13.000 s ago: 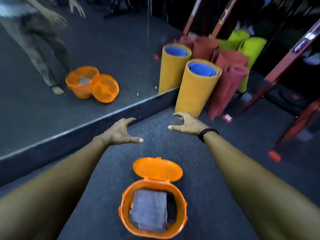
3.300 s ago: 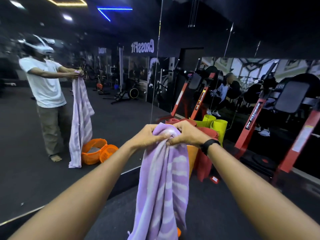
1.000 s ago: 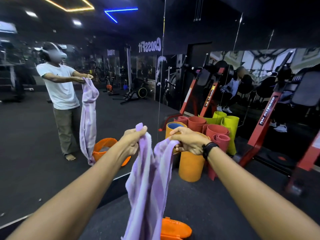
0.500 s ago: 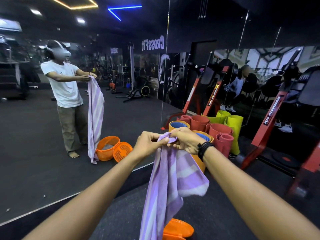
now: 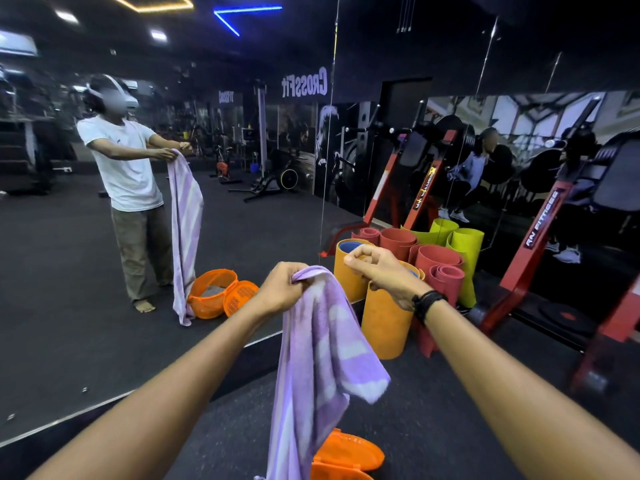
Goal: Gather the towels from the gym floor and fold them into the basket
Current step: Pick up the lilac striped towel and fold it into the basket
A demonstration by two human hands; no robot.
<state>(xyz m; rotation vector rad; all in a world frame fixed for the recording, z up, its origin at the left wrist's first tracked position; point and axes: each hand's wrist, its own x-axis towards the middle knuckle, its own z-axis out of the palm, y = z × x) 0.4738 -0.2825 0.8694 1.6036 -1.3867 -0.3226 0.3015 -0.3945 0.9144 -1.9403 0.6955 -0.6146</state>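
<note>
lilac-and-white striped towel hangs in front of the person at chest height, bunched at its top edge inside the left hand, whose fingers are curled tight round the cloth. the towel drapes down from that fist, with one corner folded out to the right, and its lower end drops past the bottom edge of the head view. the right hand is raised just beside the towel's top but apart from it, fingers loosely curled with the thumb against them; whether it pinches anything i cannot tell. a black band sits on that wrist. on the dark floor below, partly hidden by the towel, lies the orange basket with its lid open. rolled mats in orange, red and yellow-green stand upright against the mirror.
</note>
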